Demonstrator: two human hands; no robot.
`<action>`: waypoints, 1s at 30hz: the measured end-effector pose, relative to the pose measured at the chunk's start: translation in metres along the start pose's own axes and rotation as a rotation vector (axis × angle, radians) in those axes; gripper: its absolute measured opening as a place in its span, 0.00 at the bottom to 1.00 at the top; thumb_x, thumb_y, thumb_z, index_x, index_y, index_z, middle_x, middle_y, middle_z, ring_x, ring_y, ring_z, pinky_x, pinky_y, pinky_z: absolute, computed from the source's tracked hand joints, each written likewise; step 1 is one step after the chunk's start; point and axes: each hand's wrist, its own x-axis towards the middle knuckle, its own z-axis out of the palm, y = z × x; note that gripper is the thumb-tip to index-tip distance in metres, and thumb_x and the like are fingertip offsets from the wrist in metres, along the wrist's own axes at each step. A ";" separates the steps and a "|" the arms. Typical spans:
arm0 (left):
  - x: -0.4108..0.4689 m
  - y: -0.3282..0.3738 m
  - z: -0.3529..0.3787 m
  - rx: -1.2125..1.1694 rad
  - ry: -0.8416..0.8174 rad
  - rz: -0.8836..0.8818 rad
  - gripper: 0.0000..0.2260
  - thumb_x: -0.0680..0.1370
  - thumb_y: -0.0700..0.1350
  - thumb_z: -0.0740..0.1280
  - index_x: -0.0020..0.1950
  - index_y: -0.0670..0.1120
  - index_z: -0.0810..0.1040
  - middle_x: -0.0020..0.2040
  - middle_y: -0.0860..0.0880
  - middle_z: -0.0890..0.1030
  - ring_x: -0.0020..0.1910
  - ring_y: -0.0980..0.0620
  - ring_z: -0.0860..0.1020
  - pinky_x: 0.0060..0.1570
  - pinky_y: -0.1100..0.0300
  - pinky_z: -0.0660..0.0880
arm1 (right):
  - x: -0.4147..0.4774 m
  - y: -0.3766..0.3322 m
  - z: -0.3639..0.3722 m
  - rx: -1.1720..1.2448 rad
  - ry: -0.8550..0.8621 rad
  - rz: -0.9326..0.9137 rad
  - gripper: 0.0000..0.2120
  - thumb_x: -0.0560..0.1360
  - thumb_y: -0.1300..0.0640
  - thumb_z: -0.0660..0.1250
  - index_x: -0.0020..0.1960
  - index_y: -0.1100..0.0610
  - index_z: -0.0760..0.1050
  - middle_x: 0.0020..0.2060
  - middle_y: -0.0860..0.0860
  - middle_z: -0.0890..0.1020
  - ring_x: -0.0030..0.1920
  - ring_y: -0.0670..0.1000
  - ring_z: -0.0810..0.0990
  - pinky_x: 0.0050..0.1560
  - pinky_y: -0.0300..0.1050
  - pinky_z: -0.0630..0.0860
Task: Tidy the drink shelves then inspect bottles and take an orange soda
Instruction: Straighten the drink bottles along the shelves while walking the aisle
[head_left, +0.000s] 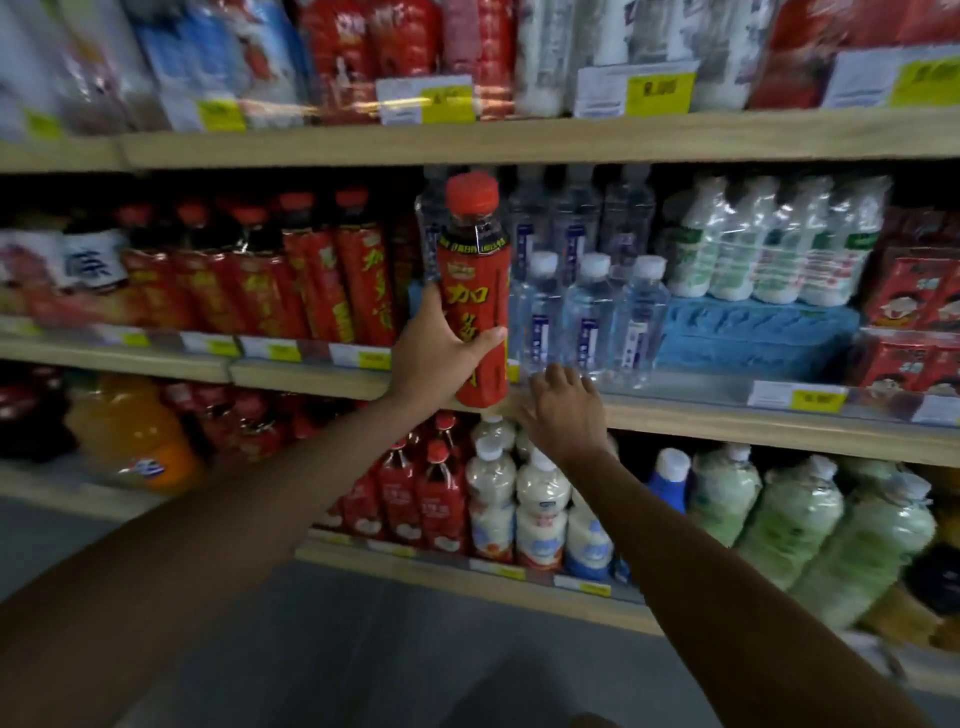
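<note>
Left grip (441, 353) is wrapped round a red-labelled bottle (475, 280), held upright before the middle shelf (727, 426). Right grip (563, 410) is spread, fingers relaxed, at that shelf's front edge below the clear water bottles (589, 312). Orange soda (130, 441) stands on the lower shelf (467, 582), far left, blurred.

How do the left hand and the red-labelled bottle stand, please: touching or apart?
Touching. The head view shows the left hand gripping the red-labelled bottle, with its thumb curled across the front of the label.
</note>
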 end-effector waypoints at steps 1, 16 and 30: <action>0.002 -0.009 -0.010 0.014 0.013 -0.006 0.28 0.70 0.53 0.74 0.65 0.48 0.68 0.55 0.56 0.76 0.54 0.54 0.76 0.53 0.57 0.72 | 0.006 -0.012 0.002 0.009 -0.008 -0.019 0.21 0.76 0.46 0.60 0.63 0.59 0.71 0.59 0.58 0.73 0.62 0.59 0.70 0.60 0.53 0.65; 0.060 -0.072 -0.055 0.019 0.188 -0.014 0.27 0.71 0.50 0.74 0.64 0.43 0.68 0.60 0.46 0.74 0.59 0.49 0.74 0.58 0.55 0.72 | 0.038 -0.071 0.037 0.012 -0.018 -0.020 0.18 0.77 0.55 0.59 0.66 0.57 0.68 0.61 0.53 0.72 0.62 0.55 0.69 0.59 0.51 0.68; 0.080 -0.100 -0.019 -0.003 0.177 -0.128 0.30 0.70 0.45 0.74 0.68 0.41 0.67 0.64 0.41 0.68 0.62 0.46 0.70 0.63 0.55 0.68 | 0.040 -0.074 0.032 -0.055 -0.039 -0.075 0.18 0.75 0.62 0.61 0.65 0.59 0.69 0.60 0.55 0.73 0.60 0.57 0.72 0.54 0.51 0.71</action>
